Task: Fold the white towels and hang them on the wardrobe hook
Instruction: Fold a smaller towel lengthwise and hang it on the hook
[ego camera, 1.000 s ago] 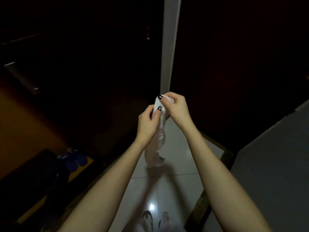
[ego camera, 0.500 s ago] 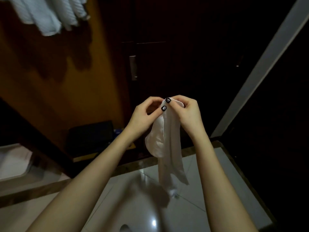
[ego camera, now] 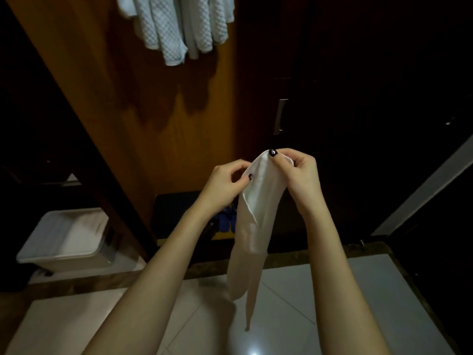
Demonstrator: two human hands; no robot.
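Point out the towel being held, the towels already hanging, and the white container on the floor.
held towel (ego camera: 258,201): head view, on the wide upper part of the cloth.
hanging towels (ego camera: 166,29): head view, on the textured middle of the bunch.
white container (ego camera: 66,237): head view, on its lid.

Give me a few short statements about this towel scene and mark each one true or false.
1. The left hand and the right hand both pinch the top of the white towel. True.
2. The white towel lies flat on the tiled floor. False: it hangs down from the two hands, above the floor.
3. The hanging towels are against the wooden panel, up and to the left of the hands. True.
4. The white bin stands to the right of the hands. False: it stands on the floor at the lower left.
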